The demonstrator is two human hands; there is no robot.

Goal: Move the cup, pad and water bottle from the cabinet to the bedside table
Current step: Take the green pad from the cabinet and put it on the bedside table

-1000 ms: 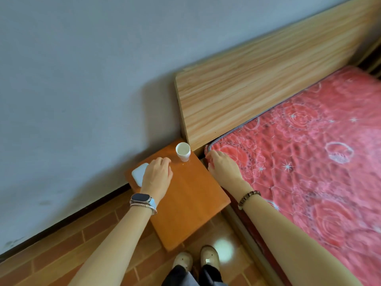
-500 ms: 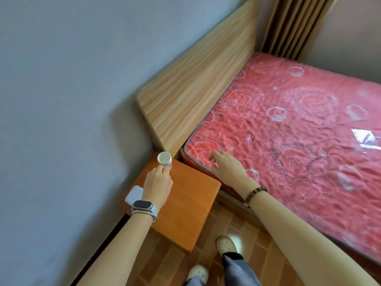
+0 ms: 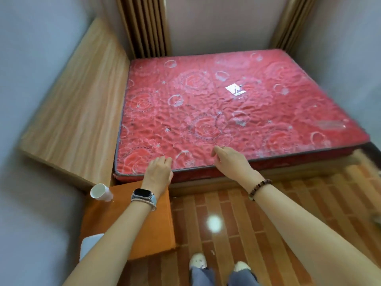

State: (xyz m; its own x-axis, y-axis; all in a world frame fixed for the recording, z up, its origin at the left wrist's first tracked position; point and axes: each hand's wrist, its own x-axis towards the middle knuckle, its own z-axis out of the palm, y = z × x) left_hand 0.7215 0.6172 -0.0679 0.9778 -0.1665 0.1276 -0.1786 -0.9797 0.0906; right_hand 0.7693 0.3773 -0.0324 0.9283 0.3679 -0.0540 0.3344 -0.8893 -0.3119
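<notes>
Head view, looking down over a red quilted mattress (image 3: pixel 226 112) across the centre and upper right of the frame, with a small white label (image 3: pixel 235 89) near its middle. Along its left side, a pale wooden headboard (image 3: pixel 78 112) running from upper left towards lower left. Below the mattress, brown brick-pattern floor (image 3: pixel 278 213) across the lower right, with one bright spot of glare. At lower left, an orange table (image 3: pixel 152 230) tucked beside the headboard's end and the bed's corner. Two bare forearms reaching up from the bottom edge. Left grip (image 3: pixel 158 172) over the table's far edge and the mattress rim, fingers loosely curled, holding nothing. Right grip (image 3: pixel 231 162) over the mattress's near edge, likewise slack and empty. White pad (image 3: pixel 90 244) at the table's left edge, partly hidden behind the left forearm. White cup (image 3: pixel 101 192) on the table's upper-left corner, mouth towards the camera. Watch (image 3: pixel 143 194) on the left wrist, bead bracelet (image 3: pixel 258 187) on the right.
</notes>
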